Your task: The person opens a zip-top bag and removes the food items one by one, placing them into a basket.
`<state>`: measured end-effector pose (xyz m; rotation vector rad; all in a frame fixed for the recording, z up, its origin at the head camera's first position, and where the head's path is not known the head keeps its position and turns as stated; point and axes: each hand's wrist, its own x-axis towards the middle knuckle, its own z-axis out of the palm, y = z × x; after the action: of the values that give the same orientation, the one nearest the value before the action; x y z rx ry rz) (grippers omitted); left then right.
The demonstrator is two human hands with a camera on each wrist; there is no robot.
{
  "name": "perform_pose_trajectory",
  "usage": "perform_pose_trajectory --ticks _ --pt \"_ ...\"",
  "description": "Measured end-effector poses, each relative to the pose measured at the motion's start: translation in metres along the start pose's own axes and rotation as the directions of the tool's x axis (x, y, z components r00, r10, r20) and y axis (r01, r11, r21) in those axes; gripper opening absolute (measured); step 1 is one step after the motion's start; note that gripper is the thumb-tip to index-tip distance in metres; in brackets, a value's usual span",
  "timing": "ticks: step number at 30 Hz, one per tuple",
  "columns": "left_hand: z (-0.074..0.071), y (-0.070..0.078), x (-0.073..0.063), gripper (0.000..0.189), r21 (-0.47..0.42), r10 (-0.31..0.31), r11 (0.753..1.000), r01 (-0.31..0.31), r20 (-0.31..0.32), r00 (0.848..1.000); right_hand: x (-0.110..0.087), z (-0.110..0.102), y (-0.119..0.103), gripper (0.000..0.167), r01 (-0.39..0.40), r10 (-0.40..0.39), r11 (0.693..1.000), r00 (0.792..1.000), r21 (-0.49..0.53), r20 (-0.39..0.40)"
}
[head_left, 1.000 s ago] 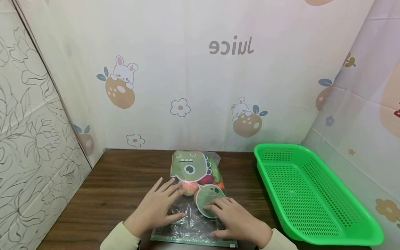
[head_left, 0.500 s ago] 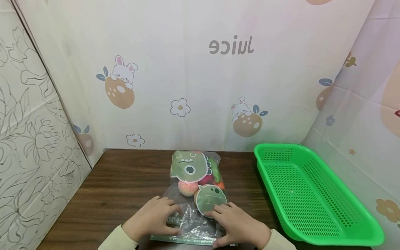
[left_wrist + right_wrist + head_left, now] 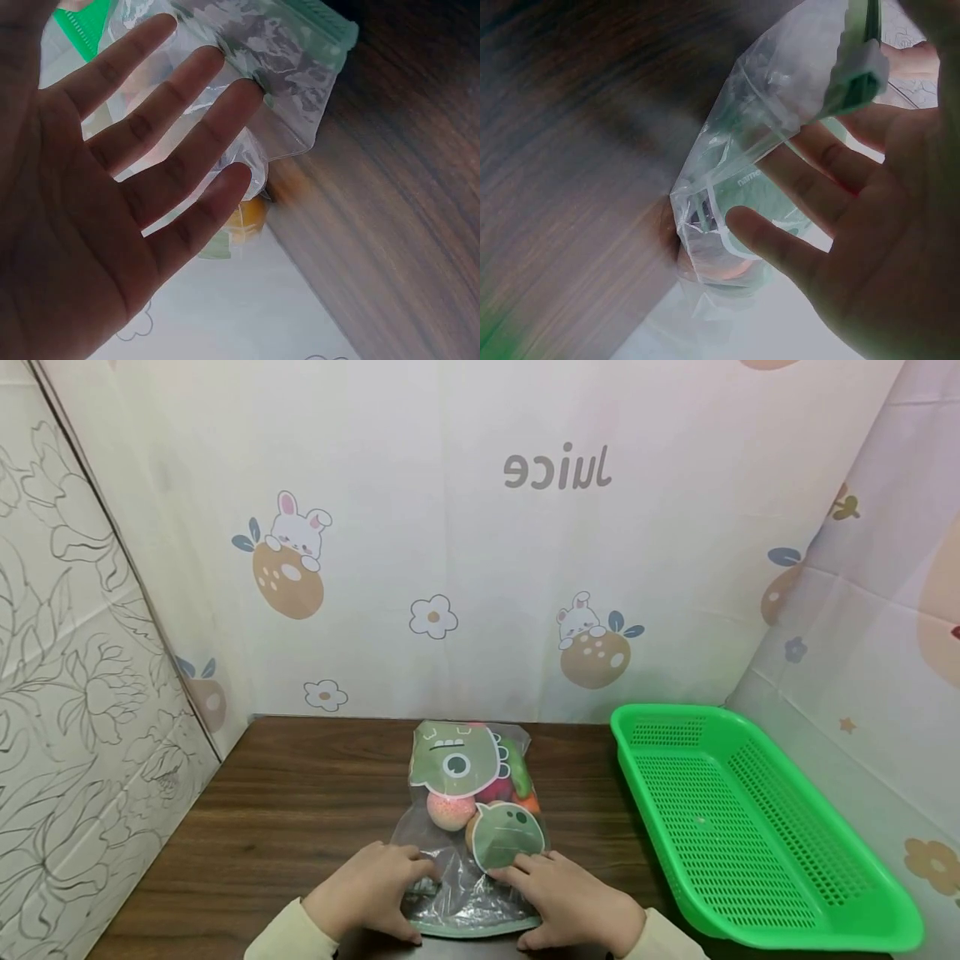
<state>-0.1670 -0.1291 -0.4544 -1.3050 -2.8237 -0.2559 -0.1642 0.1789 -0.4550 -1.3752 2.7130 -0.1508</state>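
Note:
A clear zip bag (image 3: 487, 902) with green cartoon prints lies on the table, its closure edge (image 3: 476, 932) toward me. Inside are a pinkish peach (image 3: 450, 812), a dark pink round item (image 3: 495, 789), a long green item (image 3: 519, 774) and something orange (image 3: 530, 802). My left hand (image 3: 367, 889) is spread at the bag's near left corner, fingertips on the film, thumb by the closure edge. At the near right corner my right hand (image 3: 573, 902) lies likewise, fingers extended. In the right wrist view the white slider (image 3: 864, 71) sits between thumb and fingers.
A green perforated plastic basket (image 3: 735, 835) stands on the right of the brown wooden table (image 3: 300, 793). Behind the table hangs a white printed curtain (image 3: 450, 527), with a flower-patterned panel (image 3: 97, 693) at the left.
Both hands have drawn back toward me and down to the bag's near corners, the left one most. The closure edge now curves upward between the thumbs. The peach is uncovered.

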Motion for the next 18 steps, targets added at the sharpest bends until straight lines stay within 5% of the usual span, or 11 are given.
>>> perform_pose_trajectory --ticks 6,14,18 --pt "-0.001 -0.001 0.003 0.042 0.007 0.026 1.000 -0.026 -0.019 0.999 0.001 -0.004 0.001 0.052 -0.058 0.056 0.997 0.998 0.058 0.033" --pt "-0.001 -0.002 0.002 0.045 -0.022 0.027 0.999 -0.027 -0.031 0.999 0.003 -0.008 0.007 0.019 -0.049 0.048 0.979 0.999 0.199 0.009" --pt "-0.001 -0.003 0.001 0.020 -0.018 0.016 1.000 -0.017 -0.053 0.998 0.006 -0.009 0.010 0.004 -0.037 0.039 0.978 0.999 0.204 -0.006"
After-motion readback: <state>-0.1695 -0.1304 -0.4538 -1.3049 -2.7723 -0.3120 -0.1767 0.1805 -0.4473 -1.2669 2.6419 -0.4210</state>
